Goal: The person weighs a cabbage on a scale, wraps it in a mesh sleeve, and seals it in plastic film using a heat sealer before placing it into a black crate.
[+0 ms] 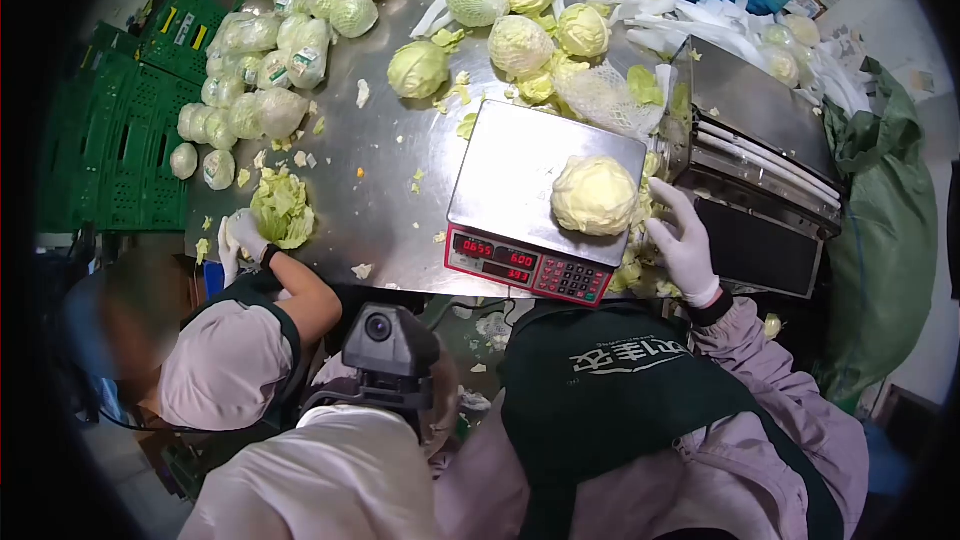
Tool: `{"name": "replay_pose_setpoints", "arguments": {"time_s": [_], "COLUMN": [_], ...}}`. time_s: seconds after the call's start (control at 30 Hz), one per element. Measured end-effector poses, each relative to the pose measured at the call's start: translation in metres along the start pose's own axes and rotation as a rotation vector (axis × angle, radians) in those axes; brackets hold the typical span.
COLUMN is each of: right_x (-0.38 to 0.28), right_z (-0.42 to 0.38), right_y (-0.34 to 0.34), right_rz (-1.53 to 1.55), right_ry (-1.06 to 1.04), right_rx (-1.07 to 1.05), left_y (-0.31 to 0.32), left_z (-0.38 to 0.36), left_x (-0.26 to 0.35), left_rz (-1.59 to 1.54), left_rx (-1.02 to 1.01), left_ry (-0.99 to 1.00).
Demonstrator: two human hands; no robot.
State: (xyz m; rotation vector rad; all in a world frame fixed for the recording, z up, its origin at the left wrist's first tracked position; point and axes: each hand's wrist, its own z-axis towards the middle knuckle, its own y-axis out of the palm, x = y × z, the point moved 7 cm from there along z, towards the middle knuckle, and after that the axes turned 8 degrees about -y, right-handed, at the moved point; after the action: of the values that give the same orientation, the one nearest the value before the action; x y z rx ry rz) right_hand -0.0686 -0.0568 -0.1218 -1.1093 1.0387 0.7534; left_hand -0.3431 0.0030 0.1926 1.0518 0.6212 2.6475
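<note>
From where I stand, the pale cabbage (pixel 595 196) sits alone on the steel pan of the scale (pixel 520 155), towards its right side, and the red digits read 0.655, 6.00 and 3.93 (the last looks like a price). The wearer's gloved right hand (pixel 685 242) is just beside it, fingers and thumb spread wide, holding nothing. I can't see the left hand anywhere, so its state I can't tell.

I'd call this the weighing step, with the figures up to be read. The next move seems to call for curving that spread hand round the cabbage and lifting straight up, without pressing on the pan.

Beyond the scale lie more cabbages (pixel 521 46), some bare, some in netting; wrapped heads (pixel 268 70) are piled over on the left. There, 1 co-worker's gloved hands (pixel 243 232) are beside a leafy head (pixel 283 208).
</note>
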Motion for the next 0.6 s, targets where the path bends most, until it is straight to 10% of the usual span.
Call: {"name": "replay_pose_setpoints", "arguments": {"time_s": [0.27, 0.37, 0.6], "right_x": [-0.030, -0.027, 0.010], "right_z": [0.015, 0.022, 0.040], "right_y": [0.021, 0.028, 0.033], "right_rz": [-0.206, -0.317, -0.215], "right_ry": [-0.262, -0.326, -0.209], "right_rx": [-0.057, -0.109, -0.115], "left_y": [-0.058, -0.126, -0.178], "left_z": [-0.051, -0.101, -0.150], "left_x": [-0.025, -0.101, -0.245], "left_rz": [0.170, 0.611, 1.351], "left_rx": [0.341, 0.884, 0.796], "left_ry": [0.423, -0.042, -0.446]}}
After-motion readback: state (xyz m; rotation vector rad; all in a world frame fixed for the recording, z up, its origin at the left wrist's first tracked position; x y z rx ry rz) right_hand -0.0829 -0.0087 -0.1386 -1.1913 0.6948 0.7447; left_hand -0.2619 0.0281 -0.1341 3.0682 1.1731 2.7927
